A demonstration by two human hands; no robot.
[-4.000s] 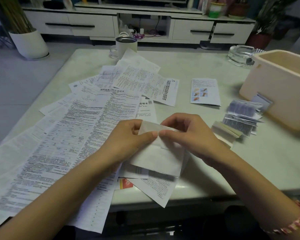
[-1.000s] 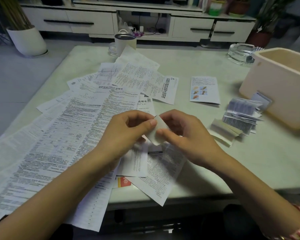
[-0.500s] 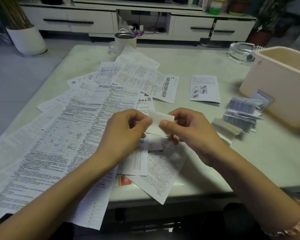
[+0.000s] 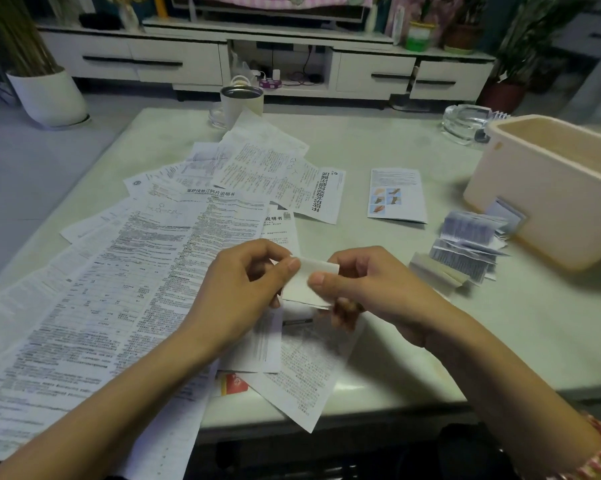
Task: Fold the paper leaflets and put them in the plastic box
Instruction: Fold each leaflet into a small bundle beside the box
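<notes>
A small folded white leaflet [image 4: 306, 284] hangs just above the table, held between both hands. My left hand [image 4: 243, 292] pinches its left edge with thumb and fingers. My right hand [image 4: 364, 289] pinches its right side, thumb on top. Several unfolded printed leaflets [image 4: 146, 271] lie spread over the table's left half. A pale plastic box [image 4: 548, 188] stands open at the right. Several folded leaflets [image 4: 468, 247] lie in a pile against its near side, outside it.
A leaflet with colour pictures [image 4: 397, 195] lies flat between the spread and the box. A metal-lidded cup [image 4: 241, 103] and a glass ashtray [image 4: 465, 124] stand at the table's far edge. The near table edge [image 4: 396, 407] runs under my forearms.
The leaflet went from a larger half-folded sheet to a small thick rectangle. Both hands stayed close together, pinching it, and the view rose slightly.
</notes>
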